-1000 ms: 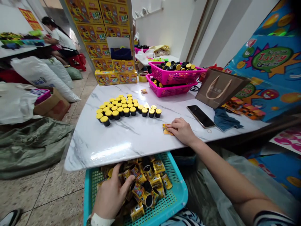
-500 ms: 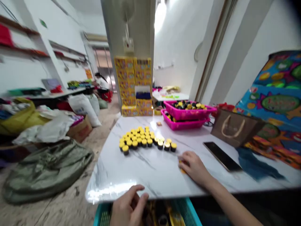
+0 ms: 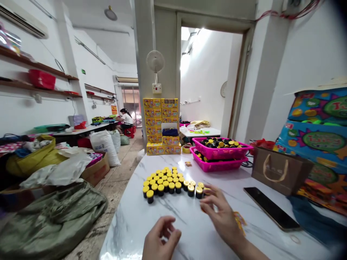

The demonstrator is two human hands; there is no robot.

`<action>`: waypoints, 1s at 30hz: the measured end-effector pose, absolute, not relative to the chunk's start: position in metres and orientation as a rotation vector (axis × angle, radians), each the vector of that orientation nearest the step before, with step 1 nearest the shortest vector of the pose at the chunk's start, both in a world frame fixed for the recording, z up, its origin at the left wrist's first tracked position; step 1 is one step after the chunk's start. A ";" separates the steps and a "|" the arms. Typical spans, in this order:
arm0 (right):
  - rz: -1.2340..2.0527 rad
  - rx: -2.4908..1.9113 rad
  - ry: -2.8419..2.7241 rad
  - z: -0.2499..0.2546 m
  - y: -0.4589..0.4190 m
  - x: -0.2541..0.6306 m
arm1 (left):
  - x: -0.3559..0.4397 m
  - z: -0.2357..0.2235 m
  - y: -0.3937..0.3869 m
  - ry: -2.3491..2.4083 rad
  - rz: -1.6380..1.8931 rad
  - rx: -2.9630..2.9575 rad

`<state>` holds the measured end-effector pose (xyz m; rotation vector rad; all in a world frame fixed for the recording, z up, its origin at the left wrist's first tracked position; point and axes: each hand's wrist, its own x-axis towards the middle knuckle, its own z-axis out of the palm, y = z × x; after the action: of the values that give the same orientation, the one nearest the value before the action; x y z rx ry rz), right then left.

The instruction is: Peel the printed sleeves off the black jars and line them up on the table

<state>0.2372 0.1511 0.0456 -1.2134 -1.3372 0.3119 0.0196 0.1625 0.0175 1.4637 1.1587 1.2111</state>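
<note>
A cluster of small black jars with yellow lids (image 3: 161, 187) stands upright on the white marbled table (image 3: 130, 231). My right hand (image 3: 221, 213) is at the right end of this group, its fingers bent in beside the last jar and partly covering it. A small orange bit shows at its thumb tip; what the fingers hold is mostly hidden. Beneath that wrist lies a flat orange-yellow packet (image 3: 240, 221). My left hand (image 3: 161, 238) hovers over the near part of the table, fingers curled, thumb apart, nothing visible in it.
Two stacked pink baskets (image 3: 217, 166) hold more jars. Yellow boxes (image 3: 153, 130) are piled at the back. A phone (image 3: 271, 207), a brown paper bag (image 3: 280, 173) and a dark cloth (image 3: 322, 216) lie to the right. Far left, a person (image 3: 126, 119) sits at another table.
The view has tilted up, and the teal basket below the table edge has left it. My right hand has moved left to the jars, uncovering the packet. My left hand is now over the table.
</note>
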 end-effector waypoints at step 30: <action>0.953 -1.259 -1.842 0.028 0.240 0.133 | -0.051 0.019 0.224 1.109 1.302 0.976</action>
<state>0.1327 0.2401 0.0277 -1.2595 -1.8416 0.9527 -0.0513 0.2238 0.0195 0.9760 1.1092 1.3024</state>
